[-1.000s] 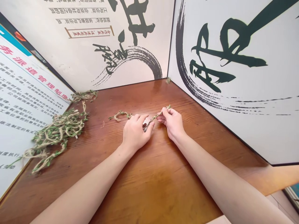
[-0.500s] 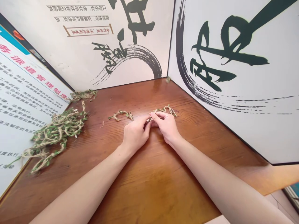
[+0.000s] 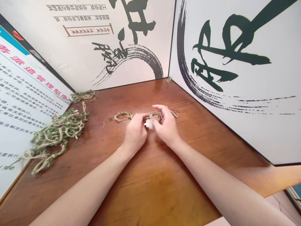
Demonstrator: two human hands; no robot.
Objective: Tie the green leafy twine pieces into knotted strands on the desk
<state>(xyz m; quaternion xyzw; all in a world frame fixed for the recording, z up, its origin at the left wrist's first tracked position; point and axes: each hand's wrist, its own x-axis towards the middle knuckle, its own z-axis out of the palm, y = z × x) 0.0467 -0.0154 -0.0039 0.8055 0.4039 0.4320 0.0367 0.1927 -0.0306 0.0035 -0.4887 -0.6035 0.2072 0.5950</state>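
A length of leafy twine, tan cord with small green leaves, runs across the middle of the table. My left hand is closed, thumb and index finger pinching the twine near its middle. One curled end lies on the wood to the left of that hand. My right hand is open beside the twine, its thumb and fingers spread apart around the right-hand stretch. Part of that stretch is hidden behind the right fingers; its far tip shows just beyond them.
A tangled heap of leafy twine lies at the left of the brown wooden table. A smaller bunch sits behind it, and a scrap in the far corner. Printed panels wall in the back and sides.
My right hand has let go of the twine and its fingers have spread apart. More of the twine between the hands shows. My left hand has barely moved.
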